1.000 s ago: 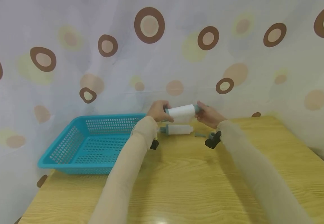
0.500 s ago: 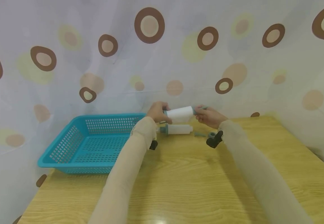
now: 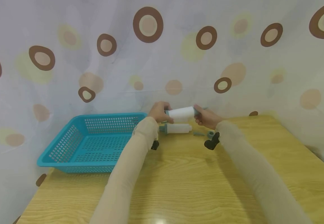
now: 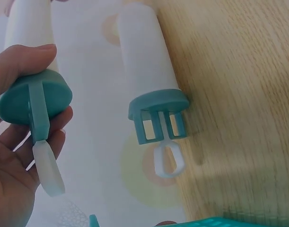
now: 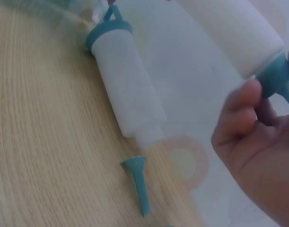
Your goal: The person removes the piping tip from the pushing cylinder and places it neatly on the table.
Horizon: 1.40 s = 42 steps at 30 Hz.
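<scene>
Just above the table's back edge, my left hand (image 3: 158,112) holds a white icing syringe (image 3: 181,114) by its teal-capped end. Its thumb and fingers wrap the cap (image 4: 38,97), below which a white pull ring (image 4: 48,168) sticks out. My right hand (image 3: 207,119) pinches a teal nozzle (image 5: 275,78) at the syringe's other end, the narrow tip pointing away from the barrel. Below them a second white syringe (image 5: 127,85) lies on the table, its teal cap (image 4: 158,101) toward the left. A loose teal nozzle (image 5: 139,184) lies beside its open end.
A blue-green plastic basket (image 3: 79,167) stands to the left, partly behind the left sleeve. Next to the loose nozzle is a small teal ring-shaped part (image 3: 211,134). A patterned sheet (image 3: 162,62) hangs behind the wooden table (image 3: 184,186).
My right fingers shift around the nozzle, and its narrow tip shows more clearly now than a second ago. My left hand keeps the syringe almost in place.
</scene>
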Available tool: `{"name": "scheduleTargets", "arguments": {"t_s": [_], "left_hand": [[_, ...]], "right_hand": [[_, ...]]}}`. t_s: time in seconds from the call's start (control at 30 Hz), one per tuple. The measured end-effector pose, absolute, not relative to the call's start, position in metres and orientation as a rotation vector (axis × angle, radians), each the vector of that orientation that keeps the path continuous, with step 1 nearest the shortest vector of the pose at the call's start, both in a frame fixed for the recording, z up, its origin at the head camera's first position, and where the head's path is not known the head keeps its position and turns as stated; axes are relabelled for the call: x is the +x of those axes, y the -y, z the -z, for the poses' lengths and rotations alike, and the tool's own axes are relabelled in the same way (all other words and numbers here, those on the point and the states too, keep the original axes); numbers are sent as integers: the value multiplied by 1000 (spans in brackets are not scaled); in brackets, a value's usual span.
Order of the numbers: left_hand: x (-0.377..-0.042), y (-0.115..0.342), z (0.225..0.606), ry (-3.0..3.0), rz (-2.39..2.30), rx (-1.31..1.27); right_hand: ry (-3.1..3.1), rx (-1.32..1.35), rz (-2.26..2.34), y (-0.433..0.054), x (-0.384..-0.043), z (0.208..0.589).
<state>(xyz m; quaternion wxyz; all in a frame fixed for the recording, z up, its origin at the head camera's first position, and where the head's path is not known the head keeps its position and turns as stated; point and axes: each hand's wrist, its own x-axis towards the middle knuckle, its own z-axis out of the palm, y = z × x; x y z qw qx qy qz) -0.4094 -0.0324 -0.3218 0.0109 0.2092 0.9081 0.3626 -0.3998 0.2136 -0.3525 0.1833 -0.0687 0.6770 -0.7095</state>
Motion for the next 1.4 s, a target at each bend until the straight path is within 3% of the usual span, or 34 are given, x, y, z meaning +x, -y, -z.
{"name": "scheduleTargets", "arguments": {"t_s": [0.57, 0.97, 1.4], "left_hand": [[-412, 35, 330, -2801, -1162, 612], [-419, 29, 340, -2845, -1097, 646], [-414, 31, 336, -2829, -1142, 625]], "right_hand": [[-2006, -426, 1912, -228, -395, 356], [-2116, -194, 1873, -217, -395, 353], [-2234, -439, 1812, -234, -399, 359]]}}
